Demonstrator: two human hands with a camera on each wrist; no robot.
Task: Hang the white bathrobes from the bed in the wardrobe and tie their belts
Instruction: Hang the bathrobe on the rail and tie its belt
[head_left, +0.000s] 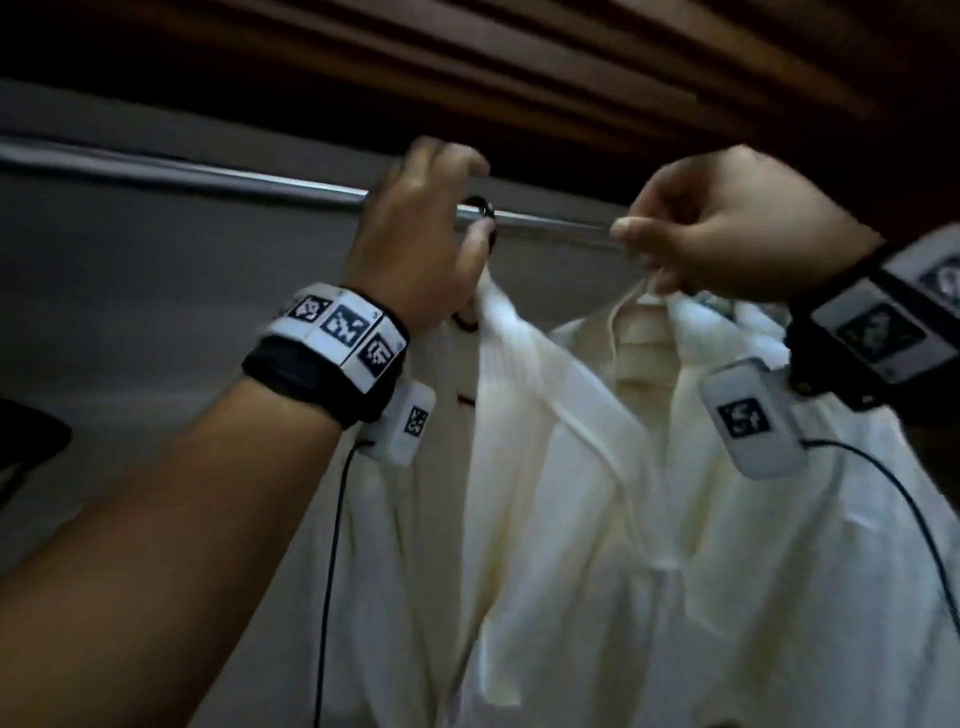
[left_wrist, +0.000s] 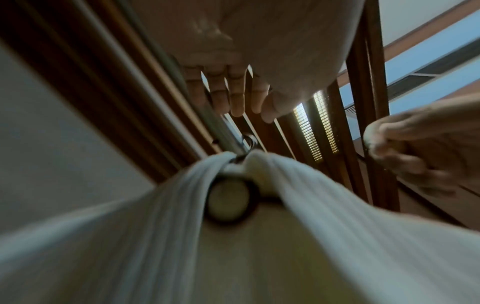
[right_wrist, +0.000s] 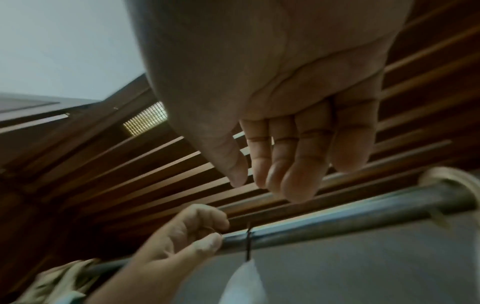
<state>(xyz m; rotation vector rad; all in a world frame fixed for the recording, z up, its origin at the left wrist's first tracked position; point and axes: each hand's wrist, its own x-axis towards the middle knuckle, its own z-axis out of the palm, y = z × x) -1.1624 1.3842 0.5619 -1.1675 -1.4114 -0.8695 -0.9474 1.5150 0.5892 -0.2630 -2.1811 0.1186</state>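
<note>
Two white bathrobes hang side by side in the wardrobe: the left bathrobe (head_left: 514, 405) and the right bathrobe (head_left: 779, 571). The left one's ribbed collar (left_wrist: 161, 205) rises to a dark hanger hook (head_left: 484, 208) (left_wrist: 249, 142) (right_wrist: 248, 242) on the metal rail (head_left: 208, 174) (right_wrist: 363, 216). My left hand (head_left: 441, 218) (right_wrist: 192, 236) is at the rail, fingers over it and thumb below, just beside the hook without closing on it. My right hand (head_left: 717, 223) (right_wrist: 280, 164) hovers over the right robe's collar with loosely curled fingers; nothing shows in them. A thin loop cord (head_left: 615, 322) hangs there.
Dark wooden slats (head_left: 571, 78) form the wardrobe top, close above the rail. A grey back wall (head_left: 156, 312) lies behind. The rail's end bracket (right_wrist: 446, 179) is to the right. A dark object (head_left: 26, 447) sits at the left edge. The rail to the left is bare.
</note>
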